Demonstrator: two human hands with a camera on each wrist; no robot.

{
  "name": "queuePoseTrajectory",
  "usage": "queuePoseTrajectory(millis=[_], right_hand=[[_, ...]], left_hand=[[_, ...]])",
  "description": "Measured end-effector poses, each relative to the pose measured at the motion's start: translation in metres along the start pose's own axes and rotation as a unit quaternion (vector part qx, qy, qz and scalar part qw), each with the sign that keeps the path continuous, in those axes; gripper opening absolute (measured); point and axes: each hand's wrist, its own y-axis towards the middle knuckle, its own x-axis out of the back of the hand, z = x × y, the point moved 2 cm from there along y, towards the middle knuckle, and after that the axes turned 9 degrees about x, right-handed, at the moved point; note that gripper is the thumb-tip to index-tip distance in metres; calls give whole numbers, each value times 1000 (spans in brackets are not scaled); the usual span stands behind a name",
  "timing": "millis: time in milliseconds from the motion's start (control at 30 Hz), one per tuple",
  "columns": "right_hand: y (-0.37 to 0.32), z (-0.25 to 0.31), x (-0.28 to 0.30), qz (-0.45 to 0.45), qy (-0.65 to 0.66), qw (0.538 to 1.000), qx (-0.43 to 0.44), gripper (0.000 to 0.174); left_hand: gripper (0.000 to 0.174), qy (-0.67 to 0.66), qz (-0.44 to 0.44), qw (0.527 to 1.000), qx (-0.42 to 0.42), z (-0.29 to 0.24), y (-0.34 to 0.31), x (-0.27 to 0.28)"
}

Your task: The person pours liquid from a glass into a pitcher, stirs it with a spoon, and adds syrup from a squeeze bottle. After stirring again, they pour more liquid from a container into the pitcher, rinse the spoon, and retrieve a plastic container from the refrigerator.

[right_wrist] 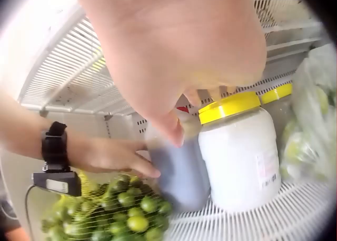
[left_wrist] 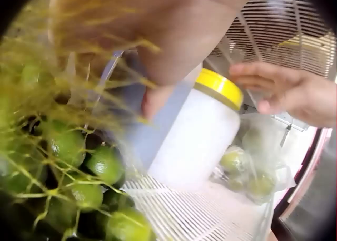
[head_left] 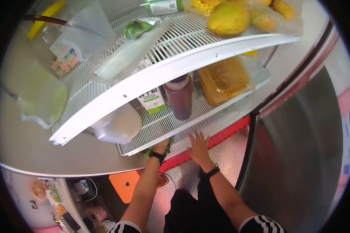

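My left hand (head_left: 161,147) reaches under the lower rack of a fridge. In the right wrist view, it holds the side of a bluish-purple container (right_wrist: 181,172), thumb in front and fingers hidden behind. Beside that container stands a white jar with a yellow lid (right_wrist: 239,162). My right hand (head_left: 199,149) has its fingers spread in front of the shelf; the left wrist view shows its fingertips (left_wrist: 239,70) close by the yellow lid, holding nothing. A net bag of limes (right_wrist: 126,209) lies below my left wrist. Bagged green fruit (left_wrist: 255,172) sits past the jar.
Above my hands, the rack (head_left: 128,149) carries a bottle of dark liquid (head_left: 179,99), a milk carton (head_left: 153,101) and an amber plastic tub (head_left: 223,83). A mango (head_left: 228,17) lies on the shelf above. The fridge door (head_left: 295,136) stands open on the right.
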Motion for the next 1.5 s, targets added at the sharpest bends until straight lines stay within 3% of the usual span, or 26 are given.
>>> queuePoseTrajectory(millis=[33,100,167,233,267,333,367,433,467,533,567,633,700,767,833,900,967,1000,1067,1167,1233,1300,1333,1433,1500], right_hand=[[-35,15,-2,71,11,997,-34,70],[-103,53,4,139,54,987,-52,62],[-155,95,19,191,80,977,-54,58],[-195,134,29,333,140,930,-65,54],[-211,147,36,340,142,927,-71,54],[-238,162,43,414,235,875,-93,55],[-256,161,48,419,233,872,-96,55],[-281,144,62,239,388,873,-174,47],[-291,137,79,192,348,899,-186,43],[-315,120,109,131,259,929,-229,38],[-327,112,116,115,211,934,-262,37],[-338,109,141,138,193,927,-292,39],[-336,117,156,188,154,904,-352,37],[-335,126,146,178,104,939,-274,39],[-340,135,128,175,240,915,-273,40],[-331,154,133,208,252,917,-227,38],[-318,170,145,243,232,918,-212,38],[-313,175,147,227,219,930,-187,39],[-308,185,140,192,218,945,-147,38],[-296,197,132,240,218,937,-132,38],[-294,203,127,232,234,935,-129,39],[-296,209,126,227,264,929,-124,38],[-298,211,124,228,265,929,-125,38],[-306,223,119,251,226,934,-116,37],[-310,234,118,288,204,932,-80,34]], left_hand=[[63,-24,89,990,106,-73,-40,42],[63,-27,-101,989,-109,-58,-92,27],[68,-34,-53,985,-162,-57,-162,29],[66,-18,41,984,-175,-44,-227,35],[66,-20,49,984,-169,-33,-256,41],[60,-65,171,973,-143,-7,-301,39],[60,-70,175,972,-139,9,-309,35],[54,-132,331,934,-13,58,-299,11],[54,-136,328,935,-13,81,-281,-3],[55,6,392,920,0,126,-230,-43],[55,7,390,921,-6,155,-193,-70],[49,189,399,895,-64,185,-127,-116],[51,254,376,891,4,130,-109,-60],[55,206,274,937,70,129,-85,-55],[57,240,158,957,46,103,-73,-37],[48,287,164,944,-8,89,-74,-21],[37,156,37,986,42,70,-76,-3],[37,162,41,985,40,61,-65,4],[34,-13,-71,996,-46,50,-41,19],[33,113,-54,990,-64,31,-17,14],[33,171,-6,985,-23,23,-18,-3],[37,356,-32,934,11,25,-22,-24],[51,383,48,922,42,22,-24,-29],[64,421,1,907,33,16,-57,-44],[70,411,15,911,17,20,-77,-49]])
